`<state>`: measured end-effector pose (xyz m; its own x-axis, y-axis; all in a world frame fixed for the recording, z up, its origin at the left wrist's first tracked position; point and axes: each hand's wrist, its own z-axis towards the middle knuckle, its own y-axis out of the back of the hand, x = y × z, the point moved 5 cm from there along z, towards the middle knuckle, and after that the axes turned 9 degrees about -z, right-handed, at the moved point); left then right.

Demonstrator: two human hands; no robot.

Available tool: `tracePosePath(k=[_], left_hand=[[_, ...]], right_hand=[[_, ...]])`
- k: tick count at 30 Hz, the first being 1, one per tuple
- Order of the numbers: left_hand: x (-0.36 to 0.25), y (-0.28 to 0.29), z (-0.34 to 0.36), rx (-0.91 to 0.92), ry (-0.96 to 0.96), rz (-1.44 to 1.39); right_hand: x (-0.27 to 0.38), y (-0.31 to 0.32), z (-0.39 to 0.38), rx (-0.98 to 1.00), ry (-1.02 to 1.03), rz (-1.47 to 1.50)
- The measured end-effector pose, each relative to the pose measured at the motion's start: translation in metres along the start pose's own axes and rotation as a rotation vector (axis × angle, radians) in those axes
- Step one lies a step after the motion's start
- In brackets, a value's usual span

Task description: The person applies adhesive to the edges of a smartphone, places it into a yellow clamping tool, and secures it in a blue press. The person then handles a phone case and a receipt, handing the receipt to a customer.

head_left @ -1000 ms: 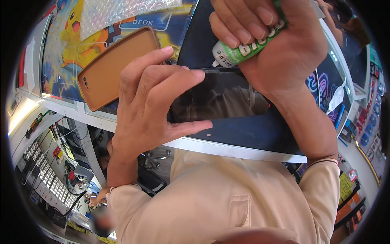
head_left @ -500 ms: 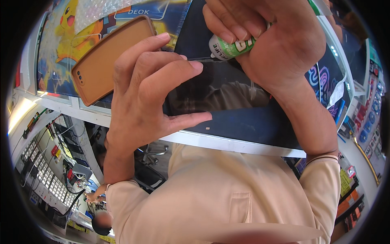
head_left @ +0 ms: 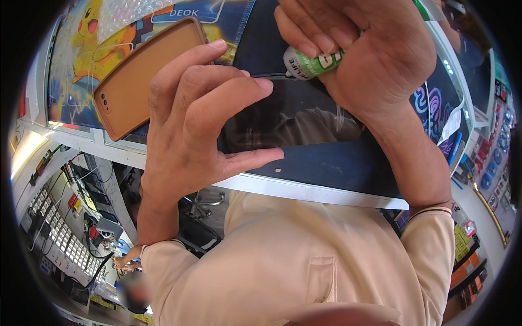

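Note:
My left hand [head_left: 196,125] grips a dark smartphone [head_left: 299,122] with glossy face up, fingers curled at its far edge and thumb along its near edge. Above it, my right hand [head_left: 375,65] is wrapped around a green-and-white tube [head_left: 318,62], whose nozzle is angled down at the phone's far edge; whether it touches cannot be told. A tan phone case [head_left: 136,70] lies to the left, close to my left fingers. Both items are over a dark work mat [head_left: 331,171], where a tiny pale piece [head_left: 278,170] lies nearer me.
A cartoon-printed mat [head_left: 79,65] carries bubble wrap [head_left: 122,22] at the back left. The white counter edge [head_left: 296,190] runs in front of me, with a chair base [head_left: 209,204] below. Another person's arm [head_left: 130,256] shows low left. Small packaged goods [head_left: 497,157] line the right.
The tube has come down toward the phone's far edge and its nozzle sits lower. My hands and the surroundings appear slightly higher in the picture, as the view has shifted.

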<state>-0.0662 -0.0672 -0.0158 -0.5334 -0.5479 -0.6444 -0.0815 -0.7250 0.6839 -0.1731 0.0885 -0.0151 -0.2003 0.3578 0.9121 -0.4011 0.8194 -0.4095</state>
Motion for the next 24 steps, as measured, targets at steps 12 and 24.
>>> tracePosePath(k=[12, 24], left_hand=[[0.0, -0.001, -0.001, 0.002, -0.005, 0.011], [-0.001, 0.0, 0.001, 0.012, -0.009, 0.033]], right_hand=[[0.005, 0.001, -0.002, -0.068, -0.052, 0.009], [0.016, 0.009, -0.007, 0.009, 0.088, -0.149]])
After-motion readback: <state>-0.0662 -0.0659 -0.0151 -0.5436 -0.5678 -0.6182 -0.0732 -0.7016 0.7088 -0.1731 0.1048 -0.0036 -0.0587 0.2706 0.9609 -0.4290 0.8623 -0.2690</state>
